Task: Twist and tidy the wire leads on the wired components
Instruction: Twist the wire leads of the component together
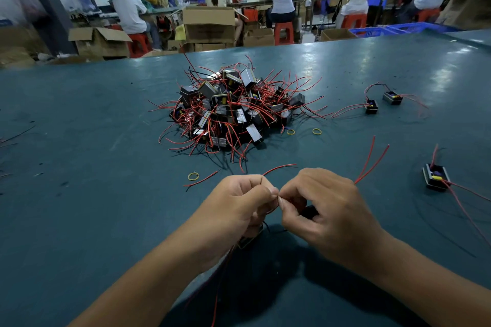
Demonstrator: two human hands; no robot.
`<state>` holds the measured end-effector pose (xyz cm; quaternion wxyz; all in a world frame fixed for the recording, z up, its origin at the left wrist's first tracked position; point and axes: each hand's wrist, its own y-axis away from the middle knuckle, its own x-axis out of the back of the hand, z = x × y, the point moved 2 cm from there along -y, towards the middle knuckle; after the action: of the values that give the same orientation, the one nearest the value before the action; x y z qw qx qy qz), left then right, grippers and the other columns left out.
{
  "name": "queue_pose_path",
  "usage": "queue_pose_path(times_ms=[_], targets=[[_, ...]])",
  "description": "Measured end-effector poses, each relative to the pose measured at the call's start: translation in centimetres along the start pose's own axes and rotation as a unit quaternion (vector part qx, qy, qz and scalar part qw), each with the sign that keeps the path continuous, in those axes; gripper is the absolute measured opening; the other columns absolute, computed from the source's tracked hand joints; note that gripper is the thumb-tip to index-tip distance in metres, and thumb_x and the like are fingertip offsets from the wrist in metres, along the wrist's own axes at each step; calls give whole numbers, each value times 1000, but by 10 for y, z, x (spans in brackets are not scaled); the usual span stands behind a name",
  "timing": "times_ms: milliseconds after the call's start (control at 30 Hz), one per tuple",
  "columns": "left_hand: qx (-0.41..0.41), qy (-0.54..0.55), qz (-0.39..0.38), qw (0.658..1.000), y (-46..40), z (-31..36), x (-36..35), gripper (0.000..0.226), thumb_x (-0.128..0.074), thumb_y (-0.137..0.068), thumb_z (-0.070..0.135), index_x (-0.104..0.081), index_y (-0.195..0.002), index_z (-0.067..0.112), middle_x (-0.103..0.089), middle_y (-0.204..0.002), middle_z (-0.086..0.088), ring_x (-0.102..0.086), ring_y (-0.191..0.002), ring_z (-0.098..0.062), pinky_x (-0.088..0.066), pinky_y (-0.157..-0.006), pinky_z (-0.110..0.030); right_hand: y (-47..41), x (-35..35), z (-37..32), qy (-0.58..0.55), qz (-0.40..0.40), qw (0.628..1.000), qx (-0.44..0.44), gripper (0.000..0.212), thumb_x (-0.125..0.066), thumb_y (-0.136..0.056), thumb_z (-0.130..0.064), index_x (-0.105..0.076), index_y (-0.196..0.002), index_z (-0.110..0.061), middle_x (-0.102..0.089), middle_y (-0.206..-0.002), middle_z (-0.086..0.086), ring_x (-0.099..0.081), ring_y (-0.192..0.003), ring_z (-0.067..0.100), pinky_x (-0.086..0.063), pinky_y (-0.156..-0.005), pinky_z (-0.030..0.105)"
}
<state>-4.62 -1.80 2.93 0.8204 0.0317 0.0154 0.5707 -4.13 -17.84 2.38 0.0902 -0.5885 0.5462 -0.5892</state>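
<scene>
Heap of black components (233,111) with splayed red wire leads (297,82), mid-table.

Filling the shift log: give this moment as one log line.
step: twisting leads | left hand: pinches red wire | right hand: pinches same lead | pile of components: untouched

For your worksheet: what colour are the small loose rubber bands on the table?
Yellow rubber bands; head view.
</scene>
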Motion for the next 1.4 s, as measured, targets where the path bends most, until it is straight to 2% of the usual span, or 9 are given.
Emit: queue_pose_path(times_ms=[67, 200, 300, 400, 800, 967, 1100, 1267, 1400], targets=[[-62, -111, 25, 992, -1, 3, 4, 31, -53, -94, 20, -57, -64, 24, -41, -57, 8, -30, -47, -7, -25, -45, -18, 0, 1, 1, -26, 1, 999, -22, 15, -60, -84, -18, -63, -71, -10, -52, -65, -6, -48, -59, 16, -43, -58, 33], [-183, -375, 34, 908, -1, 2, 12, 12, -50, -94, 33, -59, -90, 26, -55, -78, 18, -50, -67, -9, -38, -59, -19, 1, 2, 7, -89, 11, 992, -91, 10, -64, -81, -11, -61, -71, -12, -55, -65, -6, -53, -61, 12, -44, -59, 30], [-184, -367, 12, 912, -3, -2, 14, 7, -59, -96, 34, -64, -98, 30, -58, -84, 22, -53, -67, -14, -43, -59, -24, 0, 3, 10, -95, 13, 989, -116, 10, -67, -80, -9, -62, -72, -14, -57, -65, -7, -55, -62, 10, -44, -60, 27], [-210, -367, 26, 906, -7, -4, 14, 6, -64, -94, 33, -65, -92, 27, -59, -78, 23, -51, -63, -4, -37, -58, -12, -1, 3, 11, -89, -1, 989, -116, 10, -67, -83, -12, -64, -74, -16, -57, -67, -10, -56, -63, 9, -45, -59, 26], [-222, -461, 64, 857, -12, 1, 23, 15, -66, -94, 17, -59, -83, 24, -53, -73, 17, -49, -71, -2, -34, -65, -9, -2, 3, 20, -25, -61, 990, -121, 10, -61, -86, -26, -63, -78, -21, -58, -70, -10, -54, -65, 11, -49, -63, 40], [-205, -403, 74, 889, -10, -1, 29, 10, -69, -92, 20, -63, -91, 28, -58, -79, 19, -50, -66, -8, -38, -60, -13, -2, 4, 28, -12, -37, 985, -168, 5, -67, -87, -27, -63, -84, -23, -60, -71, -12, -58, -67, 10, -50, -65, 41], [-203, -396, 6, 895, -8, 0, 30, 12, -73, -88, 26, -66, -96, 32, -59, -84, 20, -51, -69, -7, -37, -62, -12, -2, 4, 32, -4, -23, 982, -187, 14, -72, -85, -25, -63, -96, -23, -61, -76, -13, -59, -73, 7, -49, -68, 34], [-201, -416, -25, 887, -11, -4, 30, 6, -74, -89, 33, -68, -91, 34, -57, -86, 13, -55, -74, -16, -44, -64, -26, -6, 14, 29, -34, -10, 989, -146, 9, -68, -87, -27, -60, -91, -24, -54, -73, -12, -55, -72, 10, -45, -66, 28], [-214, -413, -12, 885, -16, -6, 34, 4, -71, -90, 36, -69, -89, 33, -58, -84, 13, -55, -73, -15, -41, -63, -22, -10, 20, 28, -30, -95, 993, -56, 13, -62, -89, -33, -65, -96, -22, -51, -66, -12, -48, -60, 6, -42, -59, 22]])
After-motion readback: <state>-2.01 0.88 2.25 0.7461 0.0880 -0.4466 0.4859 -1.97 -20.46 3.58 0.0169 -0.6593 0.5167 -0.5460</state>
